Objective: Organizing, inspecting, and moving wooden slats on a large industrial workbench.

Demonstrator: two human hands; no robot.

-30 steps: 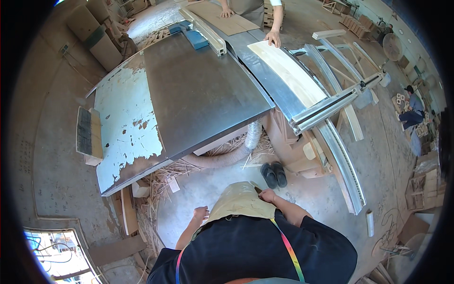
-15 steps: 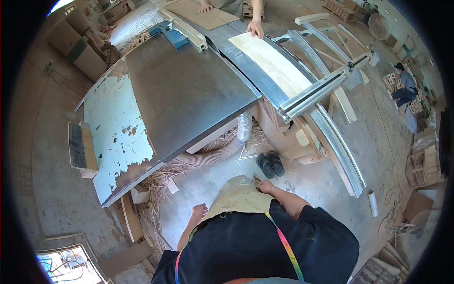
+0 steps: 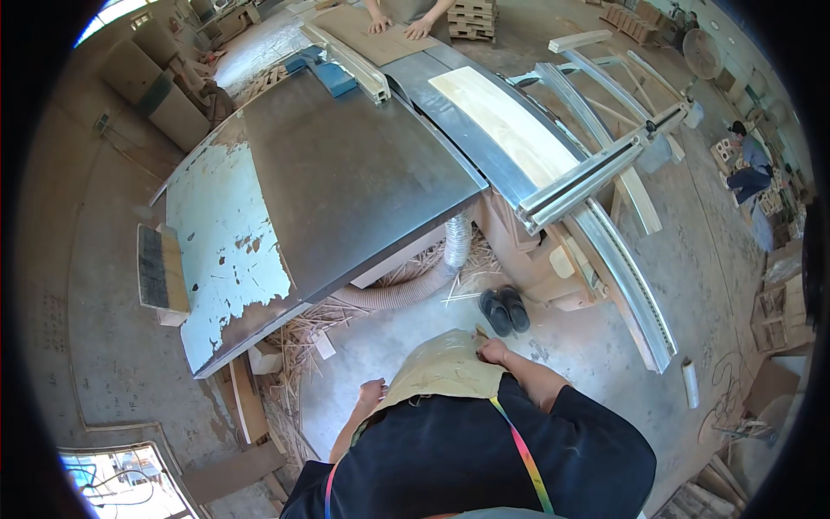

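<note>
Standing in front of the table saw (image 3: 346, 190), both hands down at my waist, nothing on the machine from my side. Right hand (image 3: 494, 350) is pinched together on the upper right edge of the tan apron (image 3: 445, 368) I'm wearing; a small bit of something shows at the fingertips, can't tell what. Left hand (image 3: 373, 394) is curled against the apron's left edge, looks like it's gripping the fabric, but whether the fingers are fully closed I cannot tell from this angle. The apron hangs flat over my front, rainbow strap (image 3: 519, 450) running across my black shirt. My read: I'm at the adjusting-the-apron stage, bib already on and sitting straight, sides being tugged or smoothed; no cutting work in hand. Saw top is bare steel, with a chipped pale blue extension (image 3: 220, 251) to my left. A light plywood sheet (image 3: 506, 125) lies on the sliding carriage, well away from my hands, untouched by me. At the far end another person's hands (image 3: 398, 26) rest on a brown board (image 3: 363, 30). A flexible dust hose (image 3: 415, 281) runs under the table, and a pair of black sandals (image 3: 504, 310) sits on the floor just ahead of me.
</note>
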